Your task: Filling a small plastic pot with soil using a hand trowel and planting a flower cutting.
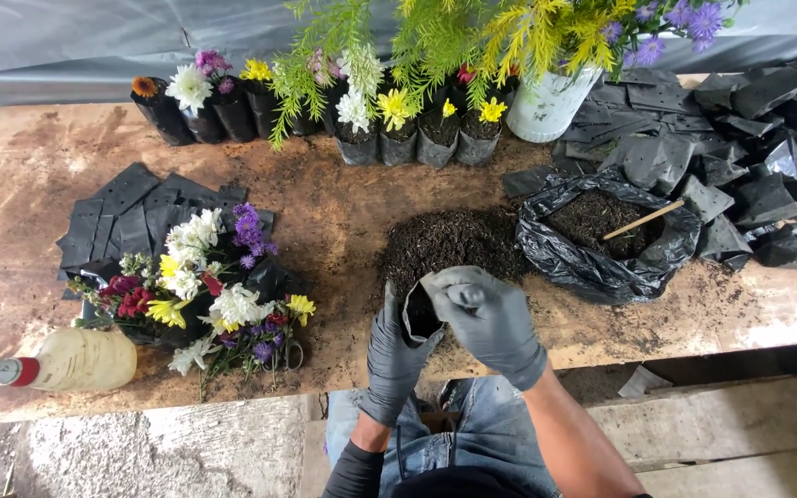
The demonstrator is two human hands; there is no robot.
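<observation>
Watching the head view here: my left hand (397, 346) is wrapped around a small black nursery bag (420, 314), holding its mouth open, and my right hand (489, 318) is bunched narrow over the opening, fingertips together like it's pinching soil in. I can't tell for sure whether there's actually soil between those fingers, since the glove hides it. The bag sits right at the near side of the loose soil pile (449, 244), close to the front edge of the table (325, 207).

What worries me: that bag is floppy, so if the left grip slackens, the mouth folds shut and soil spills down onto my lap. It's also hanging close enough to the table edge that anything dropped goes to the floor, not the tabletop.

Room-wise, the cut flowers (205, 286) lie to the left, near but not touching, and the big black soil sack (606, 240) with a stick in it is just right of the pile. Straight back toward the row of potted flowers (398, 129) is the open lane.
</observation>
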